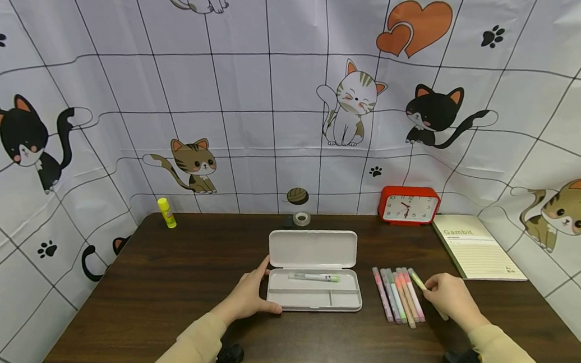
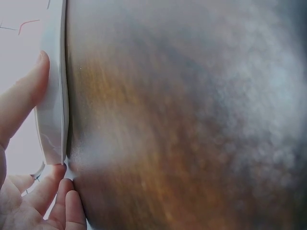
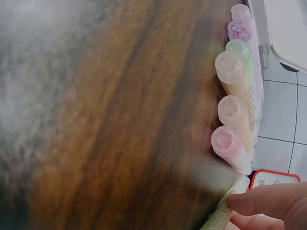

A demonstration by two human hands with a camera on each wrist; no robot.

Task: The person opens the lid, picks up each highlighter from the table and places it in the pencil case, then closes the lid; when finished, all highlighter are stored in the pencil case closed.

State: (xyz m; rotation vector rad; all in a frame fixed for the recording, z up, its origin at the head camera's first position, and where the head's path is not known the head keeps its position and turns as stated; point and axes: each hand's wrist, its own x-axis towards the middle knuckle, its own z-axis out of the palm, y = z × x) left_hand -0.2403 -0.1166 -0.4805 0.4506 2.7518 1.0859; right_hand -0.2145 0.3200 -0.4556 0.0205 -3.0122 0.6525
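A white pencil case point(image 1: 299, 300) lies with its lid raised, and one green-tipped pen point(image 1: 314, 277) rests in its rear compartment. At the case's left end, my left hand point(image 1: 247, 295) holds it, the thumb point(image 2: 31, 93) against the front wall and the fingers around the end. To the right of the case, several pastel markers point(image 1: 401, 297) lie side by side in a row. My right hand point(image 1: 450, 297) pinches a yellow-green marker point(image 1: 416, 279) at the row's right end. In the right wrist view, thumb and fingers press on that marker's barrel point(image 3: 221, 214).
Behind the case stands a roll of white tape point(image 1: 301, 219). A red alarm clock point(image 1: 409, 204) and a Gambit notebook point(image 1: 479, 247) are at the back right. The yellow glue stick point(image 1: 167, 212) stands at the far left corner of the brown table point(image 1: 142, 304).
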